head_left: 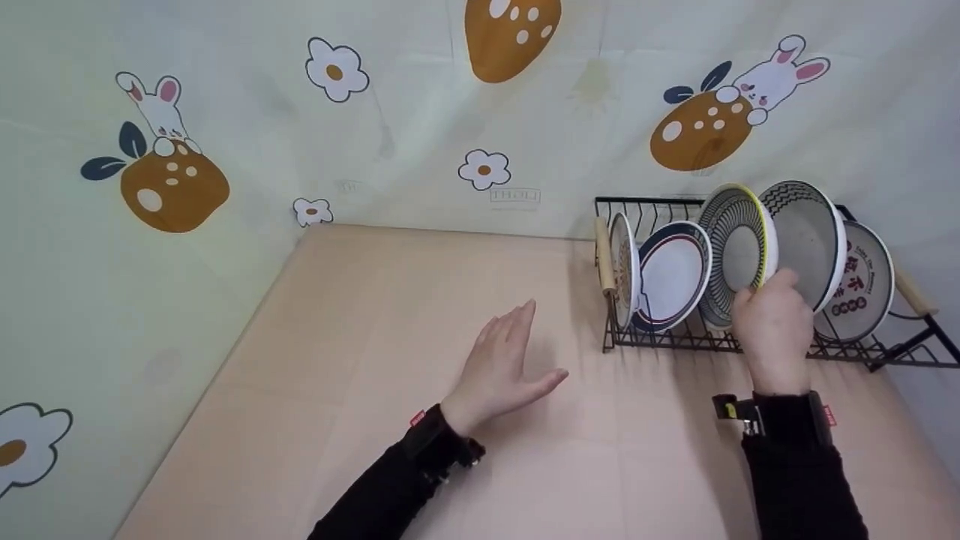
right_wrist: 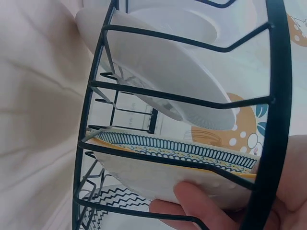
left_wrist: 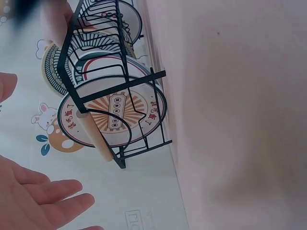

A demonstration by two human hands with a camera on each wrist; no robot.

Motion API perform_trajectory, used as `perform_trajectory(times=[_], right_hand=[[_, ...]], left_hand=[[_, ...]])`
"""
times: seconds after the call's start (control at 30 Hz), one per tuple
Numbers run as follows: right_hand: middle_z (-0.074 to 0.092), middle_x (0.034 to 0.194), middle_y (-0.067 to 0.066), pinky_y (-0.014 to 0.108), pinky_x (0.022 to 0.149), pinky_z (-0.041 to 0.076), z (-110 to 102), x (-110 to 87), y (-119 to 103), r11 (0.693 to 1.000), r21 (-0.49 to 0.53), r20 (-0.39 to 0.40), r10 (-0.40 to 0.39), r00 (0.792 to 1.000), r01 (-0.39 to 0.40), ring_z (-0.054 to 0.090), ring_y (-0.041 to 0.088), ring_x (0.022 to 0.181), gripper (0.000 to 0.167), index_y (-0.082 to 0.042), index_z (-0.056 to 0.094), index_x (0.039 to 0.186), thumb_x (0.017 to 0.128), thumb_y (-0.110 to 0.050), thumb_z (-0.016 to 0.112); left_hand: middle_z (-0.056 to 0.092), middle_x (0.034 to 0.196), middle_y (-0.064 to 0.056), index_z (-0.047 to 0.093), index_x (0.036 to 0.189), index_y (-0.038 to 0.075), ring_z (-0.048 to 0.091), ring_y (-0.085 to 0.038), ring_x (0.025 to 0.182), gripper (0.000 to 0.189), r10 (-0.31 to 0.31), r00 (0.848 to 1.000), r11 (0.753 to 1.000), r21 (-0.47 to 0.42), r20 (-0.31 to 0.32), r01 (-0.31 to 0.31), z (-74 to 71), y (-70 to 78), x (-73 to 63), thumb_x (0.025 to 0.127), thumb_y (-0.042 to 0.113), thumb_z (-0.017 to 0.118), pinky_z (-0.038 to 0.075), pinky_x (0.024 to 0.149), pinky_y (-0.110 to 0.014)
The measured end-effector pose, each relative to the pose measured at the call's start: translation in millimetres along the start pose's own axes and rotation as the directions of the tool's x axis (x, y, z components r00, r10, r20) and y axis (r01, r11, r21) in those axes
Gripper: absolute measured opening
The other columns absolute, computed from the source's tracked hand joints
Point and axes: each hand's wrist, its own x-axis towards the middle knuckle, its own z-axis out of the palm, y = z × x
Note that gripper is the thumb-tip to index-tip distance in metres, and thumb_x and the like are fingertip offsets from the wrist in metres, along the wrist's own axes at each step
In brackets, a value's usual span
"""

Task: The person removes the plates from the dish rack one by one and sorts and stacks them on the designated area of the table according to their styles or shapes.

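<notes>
A yellow-rimmed bowl [head_left: 739, 259] with a dark line pattern inside stands on edge in a black wire dish rack [head_left: 667, 342]. My right hand [head_left: 776, 326] grips it at its near right rim. In the right wrist view, the fingers [right_wrist: 199, 203] lie along the bowl's white outer side [right_wrist: 144, 175], behind a rack wire. My left hand [head_left: 499, 367] hovers left of the rack, fingers straight and thumb spread, holding nothing. Left of the gripped bowl leans a blue-rimmed plate [head_left: 675, 274]; to its right is a larger bowl with a zigzag pattern [head_left: 810, 240].
A plate with an orange ray pattern [left_wrist: 100, 108] stands at the rack's left end, beside a wooden handle [head_left: 604, 259]. At the right end is a plate with red lettering [head_left: 862, 292]. The pink tabletop [head_left: 360, 322] meets a printed cloth backdrop [head_left: 405, 127].
</notes>
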Motion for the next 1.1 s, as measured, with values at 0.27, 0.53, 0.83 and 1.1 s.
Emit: perform_trajectory(times=[0.27,0.53,0.83,1.1], right_hand=[[0.057,0.085,0.040,0.066,0.057,0.046,0,-1.6,3,1.000,-0.004,-0.053,0.013,0.999,-0.013,0.057,0.060,0.074,0.027,0.017,0.043,0.104,0.094,-0.009,0.043],[0.056,0.081,0.040,0.067,0.054,0.045,-3,-4.9,3,1.000,-0.010,-0.119,-0.006,0.993,0.005,0.056,0.062,0.071,0.022,0.014,0.042,0.101,0.093,-0.006,0.042],[0.057,0.086,0.041,0.071,0.058,0.045,-11,-10.6,-6,1.000,0.026,-0.208,0.016,0.978,-0.011,0.056,0.065,0.076,0.024,0.013,0.043,0.107,0.094,-0.006,0.042],[0.059,0.092,0.043,0.071,0.059,0.045,-25,-18.7,-13,0.997,0.066,-0.323,-0.026,0.946,0.050,0.056,0.065,0.076,0.027,0.015,0.046,0.115,0.095,-0.003,0.041]], left_hand=[[0.037,0.154,-0.019,0.024,0.154,-0.002,0.038,-0.032,0.139,0.097,0.022,1.000,1.000,0.007,-0.006,-0.021,1.1,1.8,1.3,0.088,0.058,0.062,0.027,0.115,-0.052],[0.036,0.154,-0.019,0.024,0.154,-0.002,0.037,-0.033,0.139,0.097,0.024,1.000,1.000,0.006,-0.003,-0.024,1.3,2.2,1.4,0.088,0.058,0.063,0.027,0.115,-0.052],[0.038,0.152,-0.020,0.025,0.153,-0.003,0.038,-0.033,0.138,0.096,0.041,0.999,0.999,-0.007,-0.028,-0.041,0.5,2.6,4.1,0.088,0.055,0.064,0.028,0.115,-0.050],[0.036,0.153,-0.021,0.023,0.154,-0.003,0.037,-0.032,0.140,0.097,0.036,0.999,0.997,-0.067,-0.041,-0.039,-1.3,9.5,15.7,0.088,0.055,0.065,0.025,0.117,-0.047]])
